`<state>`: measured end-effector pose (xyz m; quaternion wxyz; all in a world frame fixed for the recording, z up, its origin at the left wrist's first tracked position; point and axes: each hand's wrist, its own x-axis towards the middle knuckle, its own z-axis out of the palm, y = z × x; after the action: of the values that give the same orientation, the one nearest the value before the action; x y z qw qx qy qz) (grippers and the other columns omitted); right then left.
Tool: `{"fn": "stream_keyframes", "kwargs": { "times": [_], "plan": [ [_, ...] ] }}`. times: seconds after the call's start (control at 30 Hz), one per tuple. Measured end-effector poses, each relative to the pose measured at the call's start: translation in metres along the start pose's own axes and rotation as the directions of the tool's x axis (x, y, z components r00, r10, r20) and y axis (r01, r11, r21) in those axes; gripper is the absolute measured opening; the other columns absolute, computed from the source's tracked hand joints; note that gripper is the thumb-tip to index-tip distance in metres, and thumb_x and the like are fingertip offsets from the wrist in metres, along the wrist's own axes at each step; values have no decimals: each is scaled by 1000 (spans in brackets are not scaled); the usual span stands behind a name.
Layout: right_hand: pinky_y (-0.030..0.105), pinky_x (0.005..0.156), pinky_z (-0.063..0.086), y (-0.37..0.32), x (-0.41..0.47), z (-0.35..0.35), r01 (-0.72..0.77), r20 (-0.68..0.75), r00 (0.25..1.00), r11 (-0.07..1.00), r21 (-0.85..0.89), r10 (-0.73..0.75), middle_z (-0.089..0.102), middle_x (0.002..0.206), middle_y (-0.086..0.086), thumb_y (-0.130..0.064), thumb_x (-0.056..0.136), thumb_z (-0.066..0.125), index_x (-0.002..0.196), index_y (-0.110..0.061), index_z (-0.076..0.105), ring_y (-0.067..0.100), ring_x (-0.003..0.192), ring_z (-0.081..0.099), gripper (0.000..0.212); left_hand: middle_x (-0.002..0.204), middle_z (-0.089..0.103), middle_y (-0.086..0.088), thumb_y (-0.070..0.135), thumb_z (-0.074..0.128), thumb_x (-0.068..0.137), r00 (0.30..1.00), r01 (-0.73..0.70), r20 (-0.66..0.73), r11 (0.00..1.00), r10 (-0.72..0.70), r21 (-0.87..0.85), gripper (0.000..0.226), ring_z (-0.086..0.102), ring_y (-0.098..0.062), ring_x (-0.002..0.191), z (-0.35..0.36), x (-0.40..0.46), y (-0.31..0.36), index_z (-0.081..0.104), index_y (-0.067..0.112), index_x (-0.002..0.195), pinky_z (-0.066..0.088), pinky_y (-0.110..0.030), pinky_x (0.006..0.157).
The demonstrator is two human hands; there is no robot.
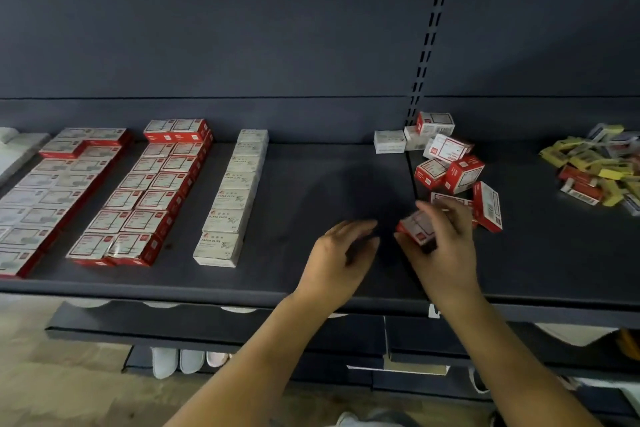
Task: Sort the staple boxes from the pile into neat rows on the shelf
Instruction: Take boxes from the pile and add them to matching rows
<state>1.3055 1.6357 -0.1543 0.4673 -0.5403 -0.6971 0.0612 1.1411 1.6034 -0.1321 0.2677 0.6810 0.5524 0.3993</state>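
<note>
dark shelf carries rows of boxes; beside the pile, right hand grips a box, left hand relaxed.

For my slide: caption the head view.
Right hand holds a red box near the pile; left hand open.

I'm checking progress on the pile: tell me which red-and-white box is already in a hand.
The red-and-white box gripped by the right hand, nearest the shelf's front edge. The others lie untouched in the pile behind it.
</note>
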Motion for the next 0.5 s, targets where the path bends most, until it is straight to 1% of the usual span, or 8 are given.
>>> {"fn": "stream_keyframes", "kwargs": {
  "times": [0.03, 0.07, 0.13, 0.2, 0.23, 0.3, 0.4, 0.5],
  "plan": [
    [22, 92, 42, -8, 0, 3, 30, 10, 999, 999, 28, -30, 46, 116, 27, -6, 65, 82, 113, 2, 61, 24, 112, 42, 53, 97, 66, 5, 17, 61, 90, 994, 113, -1, 985, -114, -131, 23, 61, -1, 91, -1, -1, 5, 64, 19, 113, 47, -15, 82],
    [17, 91, 39, -16, 1, 7, 53, 30, 998, 997, 52, -54, 46, 118, 25, -5, 66, 81, 115, 1, 60, 21, 112, 41, 54, 93, 66, 9, 16, 62, 89, 977, 209, 25, 944, -210, -256, 19, 62, 4, 86, -2, -2, 10, 63, 22, 108, 47, -14, 79],
    [20, 89, 40, -30, 3, 15, 94, 71, 992, 990, 103, -101, 41, 122, 16, 0, 66, 79, 118, -1, 57, 21, 114, 41, 57, 90, 69, 7, 13, 63, 86, 948, 306, 82, 807, -307, -505, 14, 64, 2, 84, -6, -3, 16, 64, 20, 98, 50, -17, 78],
    [30, 88, 46, -42, 4, 23, 142, 84, 984, 980, 141, -155, 35, 122, 9, 5, 63, 78, 119, -3, 55, 29, 114, 47, 61, 90, 72, -1, 10, 65, 80, 926, 327, 84, 670, -369, -666, 17, 67, -11, 87, -12, -4, 17, 66, 15, 97, 55, -26, 81],
    [32, 88, 46, -48, 4, 26, 162, 78, 981, 976, 148, -175, 34, 122, 7, 7, 62, 77, 120, -4, 54, 34, 112, 49, 63, 91, 72, -5, 6, 66, 80, 916, 321, 58, 639, -397, -700, 19, 68, -16, 88, -16, -5, 16, 66, 12, 98, 55, -28, 81],
    [31, 92, 41, -59, 5, 33, 176, 67, 980, 970, 168, -190, 34, 122, 6, 10, 61, 77, 122, -7, 51, 36, 113, 49, 68, 91, 71, -12, -1, 66, 80, 898, 299, -4, 617, -440, -728, 22, 68, -20, 86, -26, -6, 15, 66, 7, 100, 55, -26, 76],
    [21, 95, 40, -74, 3, 41, 190, 77, 974, 954, 231, -212, 33, 126, 6, 8, 64, 77, 125, -15, 44, 27, 120, 43, 74, 87, 73, -6, -5, 64, 81, 881, 260, -77, 613, -467, -746, 24, 69, -17, 85, -41, -10, 13, 66, 8, 101, 54, -22, 72],
    [10, 100, 35, -88, 2, 46, 252, 60, 957, 916, 312, -284, 41, 126, 17, 4, 69, 76, 126, -8, 45, 17, 122, 40, 66, 88, 73, -4, -5, 58, 85, 855, 224, -129, 581, -503, -782, 26, 69, -17, 88, -57, -14, 9, 65, 11, 103, 56, -26, 75]
  ]
}}
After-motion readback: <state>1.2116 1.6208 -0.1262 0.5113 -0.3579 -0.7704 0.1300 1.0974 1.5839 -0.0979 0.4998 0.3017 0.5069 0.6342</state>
